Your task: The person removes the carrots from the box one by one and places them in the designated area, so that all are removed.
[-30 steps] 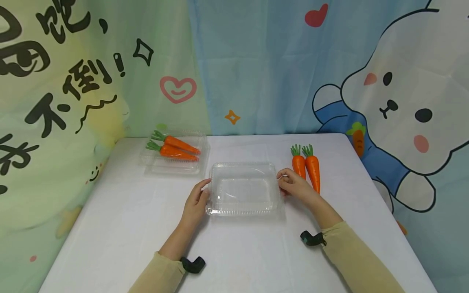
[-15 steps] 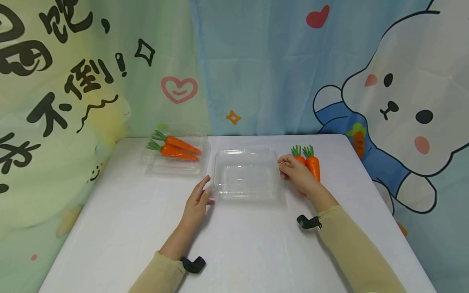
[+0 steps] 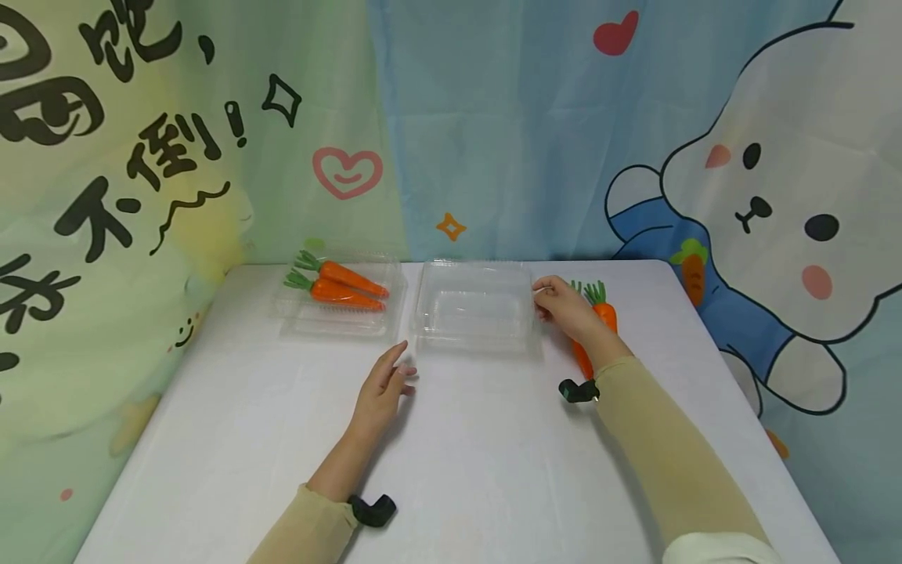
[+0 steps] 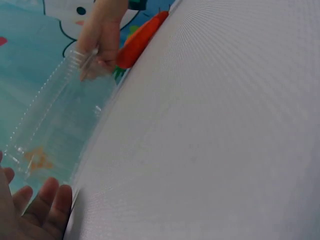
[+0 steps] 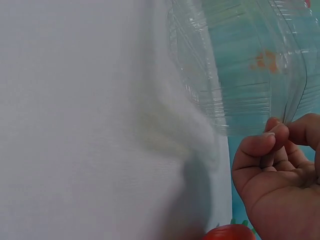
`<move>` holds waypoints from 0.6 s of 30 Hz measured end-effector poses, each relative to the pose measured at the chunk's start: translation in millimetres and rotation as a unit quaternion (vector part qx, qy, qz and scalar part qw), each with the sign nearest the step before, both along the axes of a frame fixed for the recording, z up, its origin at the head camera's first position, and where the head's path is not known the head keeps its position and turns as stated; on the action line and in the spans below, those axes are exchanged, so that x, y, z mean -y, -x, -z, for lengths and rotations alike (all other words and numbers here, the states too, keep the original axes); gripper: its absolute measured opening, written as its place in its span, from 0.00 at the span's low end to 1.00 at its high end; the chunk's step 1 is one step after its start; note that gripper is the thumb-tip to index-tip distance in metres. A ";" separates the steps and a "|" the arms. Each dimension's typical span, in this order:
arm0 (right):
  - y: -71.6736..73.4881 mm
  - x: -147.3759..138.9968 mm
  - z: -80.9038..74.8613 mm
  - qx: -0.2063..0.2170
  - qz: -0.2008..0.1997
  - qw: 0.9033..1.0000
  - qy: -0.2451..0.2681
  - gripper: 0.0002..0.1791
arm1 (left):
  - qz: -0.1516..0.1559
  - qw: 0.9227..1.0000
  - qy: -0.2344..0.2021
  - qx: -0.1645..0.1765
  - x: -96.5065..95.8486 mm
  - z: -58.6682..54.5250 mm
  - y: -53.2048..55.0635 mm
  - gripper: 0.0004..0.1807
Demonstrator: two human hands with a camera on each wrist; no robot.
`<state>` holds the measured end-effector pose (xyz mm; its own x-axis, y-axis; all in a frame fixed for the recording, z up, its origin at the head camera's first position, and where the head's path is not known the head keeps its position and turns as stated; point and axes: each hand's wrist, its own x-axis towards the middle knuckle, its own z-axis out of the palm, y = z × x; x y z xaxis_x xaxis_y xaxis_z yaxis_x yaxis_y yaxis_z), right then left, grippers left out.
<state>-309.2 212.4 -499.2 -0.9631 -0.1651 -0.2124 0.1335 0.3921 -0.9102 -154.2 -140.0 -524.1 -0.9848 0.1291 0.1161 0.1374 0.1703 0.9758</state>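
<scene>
A clear plastic clamshell box (image 3: 475, 313) sits near the table's back edge in the head view, its lid down. My right hand (image 3: 568, 310) pinches the box's right rim between thumb and fingers; the right wrist view shows this pinch (image 5: 280, 165) up close. Short of the box's front left corner, my left hand (image 3: 379, 395) has its fingers extended and holds nothing. Two toy carrots with green tops lie by the right hand, which partly covers them: one carrot (image 3: 606, 313) on the right and another carrot (image 3: 582, 362) mostly hidden.
A second clear box (image 3: 331, 323) at the back left contains two orange carrots (image 3: 345, 293). The white tabletop (image 3: 479, 454) ends at a printed curtain (image 3: 493, 157) behind.
The clear box has moved away toward the back edge with my right hand on its rim. My left hand has come off the box and stayed about where it was.
</scene>
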 end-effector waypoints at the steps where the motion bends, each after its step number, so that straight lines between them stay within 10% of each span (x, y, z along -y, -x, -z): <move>1: 2.3 0.6 0.4 0.000 -0.001 1.000 -0.004 0.22 | -0.003 1.000 0.001 -0.002 0.3 4.4 1.6 0.26; 6: 16.4 2.9 2.8 0.008 0.009 1.000 -0.021 0.22 | -0.015 1.000 0.005 -0.009 2.2 23.2 7.9 0.25; 18: 37.2 12.2 -6.6 0.001 0.033 0.998 -0.046 0.22 | -0.012 1.000 0.014 -0.023 3.1 25.7 8.6 0.25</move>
<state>-346.5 200.2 -492.6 -0.9710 -0.0802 -0.2253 0.1635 0.4651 -0.8700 -162.8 -143.1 -549.8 -0.9813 0.1098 0.1584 0.1780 0.2009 0.9633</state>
